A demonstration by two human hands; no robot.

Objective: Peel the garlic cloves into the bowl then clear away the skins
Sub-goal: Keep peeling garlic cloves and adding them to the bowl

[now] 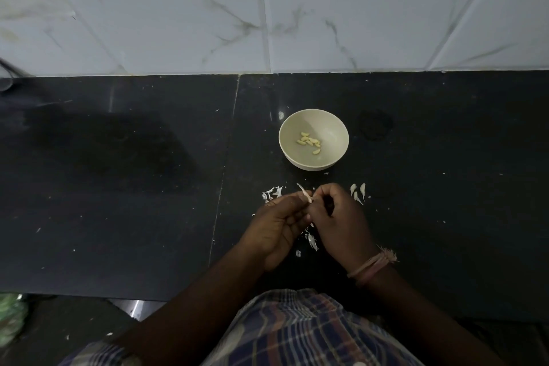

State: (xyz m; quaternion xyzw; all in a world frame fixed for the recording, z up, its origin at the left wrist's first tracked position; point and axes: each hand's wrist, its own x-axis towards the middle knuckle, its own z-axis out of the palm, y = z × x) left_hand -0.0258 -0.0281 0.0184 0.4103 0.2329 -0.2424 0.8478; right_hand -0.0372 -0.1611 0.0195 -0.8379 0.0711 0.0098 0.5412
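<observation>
No writing, brand or label reads anywhere in this view. Down at the centre of the frame both hands meet over the dark counter [118, 187]: the left hand [277, 227] has its fingers curled, thumb and fingertips pinching a garlic clove [307, 197], and the right hand [337, 217] closes in from the other side, fingers bent, nipping at the same clove where a pale strip of skin pokes up toward the top of the frame. A band of threads [374, 266] wraps the right wrist. The bowl [337, 125], cream-coloured, sits just above the hands, a little right of centre, apart from them, and a small cluster of peeled cloves [309, 142] lies in its bottom. Skins are scattered on the counter: one patch of skins [271, 193] just left of the hands, a few more scraps [358, 192] just right of them, and another bit [312, 241] below, between the two wrists. The counter is black, glossy stone, flecked with white specks, with a thin seam running down it left of the bowl. Across the top half of the frame stands a wall [386, 9] of white tiles with grey marble veining. At the bottom edge, a checked cloth [312, 333] in blue, red and white shows on the person's body, and the lower left corner holds something green [10, 315], too blurred to tell what
</observation>
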